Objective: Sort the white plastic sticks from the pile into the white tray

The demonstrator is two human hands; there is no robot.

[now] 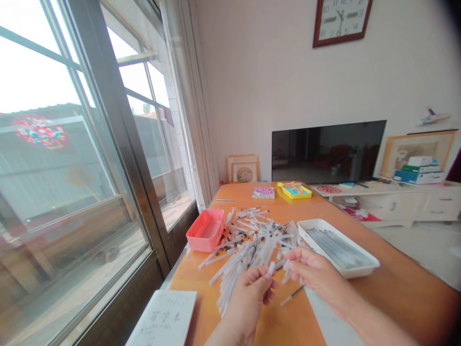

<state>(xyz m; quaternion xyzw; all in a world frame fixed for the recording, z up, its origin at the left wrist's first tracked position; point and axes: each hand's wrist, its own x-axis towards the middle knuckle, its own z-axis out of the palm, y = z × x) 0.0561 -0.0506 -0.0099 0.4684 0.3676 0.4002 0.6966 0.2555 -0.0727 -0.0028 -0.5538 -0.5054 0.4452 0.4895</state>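
Note:
My left hand (256, 284) is closed, with a small whitish plastic pen part (272, 267) showing between thumb and forefinger. Close beside it, my right hand (306, 264) pinches another translucent pen piece (286, 265). A dark slim length shows between the two hands; which hand holds it I cannot tell. Just beyond them spreads a pile of translucent pen barrels (230, 278) mixed with small black-ended parts. A pen refill with a dark stretch (292, 295) lies on the table below my right hand. To the right, a white tray (360, 254) holds many dark-cored pens (331, 245).
A pink basket (205, 244) stands left of the pile. A white notebook (163, 317) lies at the near left of the orange-brown table (396, 298). At the far end are a pink booklet (263, 192), a yellow box (297, 192) and a pen (225, 200). Glass doors flank the left.

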